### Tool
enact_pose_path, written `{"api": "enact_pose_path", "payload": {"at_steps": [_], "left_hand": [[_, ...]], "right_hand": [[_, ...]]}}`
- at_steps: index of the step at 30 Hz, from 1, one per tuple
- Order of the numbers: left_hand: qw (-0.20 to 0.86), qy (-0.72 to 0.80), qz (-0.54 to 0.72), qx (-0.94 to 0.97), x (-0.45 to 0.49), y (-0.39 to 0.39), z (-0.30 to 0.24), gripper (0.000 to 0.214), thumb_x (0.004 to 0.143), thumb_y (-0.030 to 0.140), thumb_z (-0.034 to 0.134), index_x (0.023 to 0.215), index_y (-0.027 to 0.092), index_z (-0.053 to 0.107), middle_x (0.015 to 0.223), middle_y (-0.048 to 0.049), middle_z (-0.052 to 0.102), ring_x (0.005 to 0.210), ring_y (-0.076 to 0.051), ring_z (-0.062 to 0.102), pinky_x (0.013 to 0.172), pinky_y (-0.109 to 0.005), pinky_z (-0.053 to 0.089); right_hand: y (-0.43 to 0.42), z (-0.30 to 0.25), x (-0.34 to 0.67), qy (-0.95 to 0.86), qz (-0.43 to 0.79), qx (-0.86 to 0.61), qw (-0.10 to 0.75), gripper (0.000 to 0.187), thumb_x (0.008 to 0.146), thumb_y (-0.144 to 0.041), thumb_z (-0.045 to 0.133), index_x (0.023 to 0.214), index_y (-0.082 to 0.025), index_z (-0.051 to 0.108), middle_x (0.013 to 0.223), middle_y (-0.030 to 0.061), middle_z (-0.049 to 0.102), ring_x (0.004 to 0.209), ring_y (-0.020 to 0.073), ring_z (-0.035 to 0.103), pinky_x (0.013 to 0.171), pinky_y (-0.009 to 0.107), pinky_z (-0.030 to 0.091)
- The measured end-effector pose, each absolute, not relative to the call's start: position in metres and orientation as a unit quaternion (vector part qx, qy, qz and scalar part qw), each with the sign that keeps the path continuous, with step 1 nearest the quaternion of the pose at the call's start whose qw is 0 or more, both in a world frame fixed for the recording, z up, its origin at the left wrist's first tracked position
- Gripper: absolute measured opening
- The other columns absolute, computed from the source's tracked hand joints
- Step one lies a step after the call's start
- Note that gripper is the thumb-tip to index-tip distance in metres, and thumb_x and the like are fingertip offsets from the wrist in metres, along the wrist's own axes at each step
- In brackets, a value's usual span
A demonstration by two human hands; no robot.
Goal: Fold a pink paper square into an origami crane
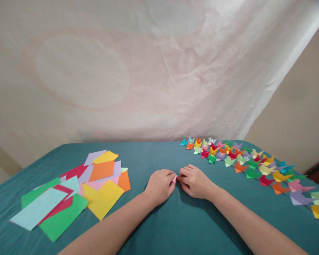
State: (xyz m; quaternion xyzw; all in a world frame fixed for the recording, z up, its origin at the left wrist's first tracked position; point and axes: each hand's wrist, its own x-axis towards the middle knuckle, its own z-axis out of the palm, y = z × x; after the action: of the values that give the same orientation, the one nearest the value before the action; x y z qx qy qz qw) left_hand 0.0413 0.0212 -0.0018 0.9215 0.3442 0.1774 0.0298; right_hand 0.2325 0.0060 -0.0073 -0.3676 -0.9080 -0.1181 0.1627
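A small folded pink paper point(174, 179) sits between my two hands at the middle of the table, mostly covered by fingers. My left hand point(160, 186) is closed on it, with thumb and fingers pinching from the left. From the right, my right hand point(195, 181) is closed too, its fingertips pressed together right at the paper's edge. Whether the right fingertips grip the paper or only touch it is hard to see. Only a small pink patch of the paper shows.
Loose coloured paper sheets point(103, 198) lie overlapping on the left side of the table. Rows of small folded paper birds point(239, 156) in many colours stand along the right. A teal cloth point(154, 233) covers the table, and a pale sheet point(149, 71) hangs behind it.
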Motion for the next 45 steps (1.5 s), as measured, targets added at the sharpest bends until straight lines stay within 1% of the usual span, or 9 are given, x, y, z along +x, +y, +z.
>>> {"api": "enact_pose_path", "payload": {"at_steps": [5,11,16,19,22,30,36,45], "left_hand": [[0.028,0.339,0.173,0.924,0.041,0.018,-0.002,0.028,0.088,0.024,0.040,0.107,0.017,0.060,0.107,-0.0081,0.062,0.099,-0.021,0.056,0.088,-0.034,0.044],[0.018,0.337,0.174,0.925,0.041,0.014,-0.002,0.031,0.085,0.023,0.044,0.111,0.016,0.058,0.110,-0.0090,0.061,0.102,-0.022,0.055,0.091,-0.035,0.042],[0.014,0.333,0.173,0.927,0.041,0.014,-0.002,0.032,0.084,0.025,0.045,0.112,0.015,0.057,0.111,-0.0090,0.061,0.103,-0.022,0.055,0.091,-0.035,0.043],[0.016,0.337,0.170,0.926,0.040,0.015,-0.001,0.033,0.084,0.030,0.047,0.112,0.015,0.057,0.111,-0.0089,0.061,0.102,-0.023,0.055,0.091,-0.036,0.043],[0.021,0.341,0.171,0.924,0.040,0.015,-0.002,0.033,0.085,0.034,0.047,0.111,0.015,0.057,0.110,-0.0086,0.061,0.102,-0.023,0.055,0.091,-0.036,0.043],[0.025,0.348,0.173,0.921,0.041,0.017,-0.004,0.029,0.088,0.033,0.045,0.107,0.015,0.059,0.109,-0.0081,0.061,0.101,-0.022,0.055,0.090,-0.035,0.043],[0.024,0.348,0.170,0.922,0.041,0.017,-0.003,0.029,0.087,0.032,0.046,0.107,0.015,0.058,0.108,-0.0084,0.062,0.100,-0.023,0.055,0.089,-0.036,0.043],[0.029,0.349,0.168,0.922,0.041,0.017,-0.003,0.025,0.086,0.030,0.047,0.103,0.016,0.059,0.104,-0.0078,0.062,0.097,-0.022,0.056,0.088,-0.034,0.043]], "right_hand": [[0.005,-0.004,0.232,-0.905,-0.090,-0.380,0.169,0.017,0.082,-0.017,0.050,0.080,-0.017,0.066,0.077,0.0039,0.056,0.074,0.0145,0.049,0.068,0.030,0.031],[0.005,-0.004,0.237,-0.910,-0.069,-0.371,0.172,0.016,0.081,-0.017,0.051,0.084,-0.019,0.067,0.081,0.0045,0.057,0.075,0.0155,0.050,0.069,0.030,0.033],[0.008,-0.012,0.241,-0.902,-0.030,-0.369,0.222,0.022,0.081,-0.016,0.052,0.095,-0.021,0.066,0.082,0.0047,0.058,0.076,0.0159,0.052,0.070,0.029,0.037],[0.014,-0.022,0.242,-0.883,-0.034,-0.390,0.257,0.018,0.085,-0.018,0.050,0.090,-0.020,0.067,0.078,0.0043,0.059,0.073,0.0150,0.053,0.068,0.028,0.039],[0.019,-0.031,0.242,-0.872,-0.037,-0.403,0.274,0.018,0.088,-0.021,0.050,0.092,-0.021,0.067,0.081,0.0040,0.061,0.074,0.0142,0.054,0.067,0.026,0.040],[0.019,-0.029,0.236,-0.880,-0.098,-0.390,0.253,0.018,0.090,-0.022,0.048,0.091,-0.020,0.066,0.081,0.0033,0.060,0.073,0.0128,0.053,0.067,0.025,0.037],[0.020,-0.023,0.236,-0.899,-0.155,-0.347,0.219,0.018,0.090,-0.021,0.047,0.087,-0.018,0.064,0.079,0.0038,0.059,0.072,0.0134,0.051,0.067,0.028,0.034],[0.020,-0.020,0.234,-0.910,-0.192,-0.324,0.175,0.019,0.092,-0.021,0.044,0.086,-0.017,0.062,0.077,0.0032,0.056,0.069,0.0147,0.046,0.064,0.030,0.030]]}}
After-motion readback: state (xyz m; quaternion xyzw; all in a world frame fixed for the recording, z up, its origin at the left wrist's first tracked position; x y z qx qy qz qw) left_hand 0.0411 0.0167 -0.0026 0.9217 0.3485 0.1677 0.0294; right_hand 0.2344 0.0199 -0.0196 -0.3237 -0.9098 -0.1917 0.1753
